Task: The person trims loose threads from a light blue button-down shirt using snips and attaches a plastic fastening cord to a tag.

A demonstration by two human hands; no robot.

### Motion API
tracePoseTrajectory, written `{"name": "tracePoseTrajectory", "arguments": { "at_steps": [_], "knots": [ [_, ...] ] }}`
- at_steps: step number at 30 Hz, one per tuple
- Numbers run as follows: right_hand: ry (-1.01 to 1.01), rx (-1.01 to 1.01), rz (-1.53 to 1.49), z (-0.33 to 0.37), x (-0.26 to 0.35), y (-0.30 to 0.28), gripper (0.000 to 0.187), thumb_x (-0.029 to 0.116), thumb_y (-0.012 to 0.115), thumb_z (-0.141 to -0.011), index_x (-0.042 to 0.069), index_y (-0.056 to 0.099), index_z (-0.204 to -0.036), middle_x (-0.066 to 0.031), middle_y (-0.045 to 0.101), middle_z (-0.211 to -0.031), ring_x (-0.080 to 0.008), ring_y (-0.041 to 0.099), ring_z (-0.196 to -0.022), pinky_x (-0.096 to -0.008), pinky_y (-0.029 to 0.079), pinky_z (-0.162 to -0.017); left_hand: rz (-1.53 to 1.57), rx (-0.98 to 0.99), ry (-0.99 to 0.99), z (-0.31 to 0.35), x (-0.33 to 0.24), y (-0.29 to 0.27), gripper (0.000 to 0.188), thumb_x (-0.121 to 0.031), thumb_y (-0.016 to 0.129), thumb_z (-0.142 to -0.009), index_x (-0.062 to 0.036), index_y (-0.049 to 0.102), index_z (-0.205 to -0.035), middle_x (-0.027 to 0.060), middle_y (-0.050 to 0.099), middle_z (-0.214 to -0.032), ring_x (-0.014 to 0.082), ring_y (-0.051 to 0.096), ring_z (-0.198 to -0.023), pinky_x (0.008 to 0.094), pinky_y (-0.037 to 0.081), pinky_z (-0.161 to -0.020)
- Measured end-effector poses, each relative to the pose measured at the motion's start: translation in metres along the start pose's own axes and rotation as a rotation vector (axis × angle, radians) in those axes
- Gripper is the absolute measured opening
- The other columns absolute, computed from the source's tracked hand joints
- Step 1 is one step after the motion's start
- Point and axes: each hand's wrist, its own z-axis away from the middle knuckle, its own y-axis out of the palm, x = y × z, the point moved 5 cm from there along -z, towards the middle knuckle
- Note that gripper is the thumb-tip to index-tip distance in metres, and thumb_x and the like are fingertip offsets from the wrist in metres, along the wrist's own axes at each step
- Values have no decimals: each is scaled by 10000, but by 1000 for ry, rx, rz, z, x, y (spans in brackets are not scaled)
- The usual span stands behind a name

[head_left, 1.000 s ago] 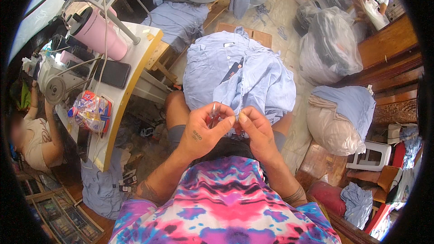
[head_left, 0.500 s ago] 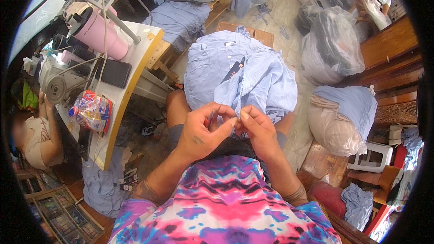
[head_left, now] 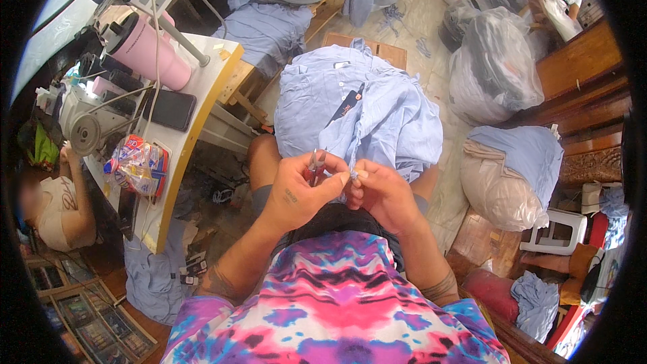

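A light blue button shirt (head_left: 401,118) with a dark hang tag (head_left: 344,106) lies bunched across my lap. My left hand (head_left: 300,189) is closed, with small red-handled pliers or nippers (head_left: 314,167) tucked in it, jaws pointing up and away. Its thumb and forefinger also pinch a narrow edge of the shirt. Right beside it, my right hand (head_left: 385,194) is closed as well, its thumb and fingers pinching the same edge. The fingertips of both hands nearly meet, and they hide the exact spot being gripped.
To the left stands a table with a yellow edge (head_left: 191,148), holding a pink tumbler (head_left: 153,52), a phone (head_left: 170,109) and a plastic-wrapped package (head_left: 138,165). Stuffed plastic bags (head_left: 495,71) and a cloth bundle (head_left: 502,182) sit at right. Co-workers are at left and ahead.
My left hand has turned slightly, so the tool's jaws show more. My right hand has shifted a little, its curled fingers now showing below the pinch. The shirt stays in place.
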Motion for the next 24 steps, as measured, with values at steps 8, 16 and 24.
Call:
{"name": "tracePoseTrajectory", "arguments": {
  "at_steps": [8, 16, 24],
  "knots": [
    [22, 106, -270, -3, -5, 5, 178, 231, 549, -1033, 84, 540, -934, -12, 543, -806, -122, 500, -717, -293, 447, -701, 420, 28, -222, 0, 17, 2, 117, -148, 675, -926, -35, 648, -941, -38, 519, -629, 25, 369, -423, 216, 297, -382],
    [-392, -218, 439, 8, 21, 11, 127, 172, 625, -1018, 55, 580, -1041, -13, 580, -944, -101, 550, -836, -272, 459, -746, 684, 89, -335, -1, 18, -1, 162, -188, 699, -924, -37, 657, -964, -7, 593, -755, 21, 379, -447, 208, 316, -382],
    [-800, -190, 831, 6, 32, 20, 217, 24, 721, -928, 21, 684, -1141, -49, 644, -1057, -131, 604, -939, -273, 496, -821, 670, 145, -364, 0, 4, -1, 160, -202, 701, -932, -53, 640, -929, -36, 525, -708, 16, 353, -451, 210, 298, -390]
  ]
}}
